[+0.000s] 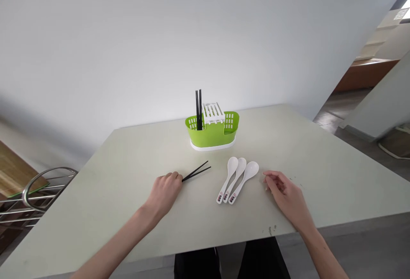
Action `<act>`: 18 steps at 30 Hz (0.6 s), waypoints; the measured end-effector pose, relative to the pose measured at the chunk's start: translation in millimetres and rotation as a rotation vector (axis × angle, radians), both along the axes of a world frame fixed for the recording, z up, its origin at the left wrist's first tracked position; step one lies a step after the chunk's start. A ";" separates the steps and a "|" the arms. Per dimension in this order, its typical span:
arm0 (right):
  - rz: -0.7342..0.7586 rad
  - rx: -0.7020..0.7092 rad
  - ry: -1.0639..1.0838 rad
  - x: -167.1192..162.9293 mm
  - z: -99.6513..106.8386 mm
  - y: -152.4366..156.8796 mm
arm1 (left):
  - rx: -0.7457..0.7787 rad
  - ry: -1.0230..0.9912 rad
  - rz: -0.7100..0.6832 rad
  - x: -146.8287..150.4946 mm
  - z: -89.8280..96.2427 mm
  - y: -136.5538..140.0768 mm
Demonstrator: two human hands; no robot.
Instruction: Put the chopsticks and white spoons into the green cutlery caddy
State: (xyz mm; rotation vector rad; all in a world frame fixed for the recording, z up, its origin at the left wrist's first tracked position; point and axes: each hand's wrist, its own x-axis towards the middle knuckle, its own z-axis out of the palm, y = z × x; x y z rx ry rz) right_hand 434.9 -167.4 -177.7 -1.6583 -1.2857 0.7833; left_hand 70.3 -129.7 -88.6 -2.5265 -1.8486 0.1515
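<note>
A pale table (153, 142) against a wall, bearing a green holder (205, 138) near its far edge
The holder stands on a white base (213, 147), which probably steadies it; its deep left compartment keeps black chopsticks (200, 110) upright, and a white slotted rack (215, 119) sits over its middle; the right hand (286, 196) rests on the table just beside the spoons, loosely curled with a slight gap at the thumb, nothing visible in it; the left hand (165, 191) closes around the near ends of two loose chopsticks (188, 176), so their tips splay; three white spoons (236, 179) fan out between the hands, handles towards the person, seemingly for easy grasping.
</note>
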 end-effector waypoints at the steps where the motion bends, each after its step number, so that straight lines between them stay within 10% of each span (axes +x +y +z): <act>1: 0.000 0.002 0.000 0.1 -0.1 0.1 | 0.006 -0.039 0.014 0.7 2.6 -1.2; 11: 0.014 0.137 0.058 -23.8 21.0 -14.0 | -0.086 -1.112 0.240 22.5 31.4 -27.9; 18: 0.510 0.077 0.264 -115.1 72.7 -45.5 | -0.141 -1.643 0.369 60.4 15.8 -36.2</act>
